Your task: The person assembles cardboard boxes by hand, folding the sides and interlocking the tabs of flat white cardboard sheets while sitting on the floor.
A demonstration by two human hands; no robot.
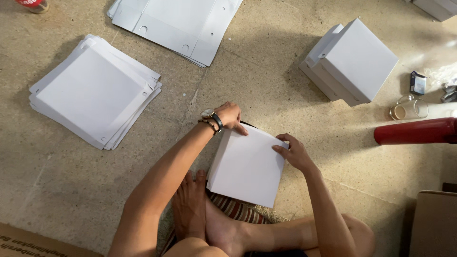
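Two hands, left hand (230, 115) and right hand (294, 152), clamp a smooth, square white cardboard box (246, 166).

A speckled beige stone floor (266, 81) lies in soft light, with faint shadows beside the stacks.

Warm, moderately bright light enters from the upper right, glaring on the speckled beige stone floor (442, 45). Shadows fall leftward, soft-edged. Focus sharp throughout.
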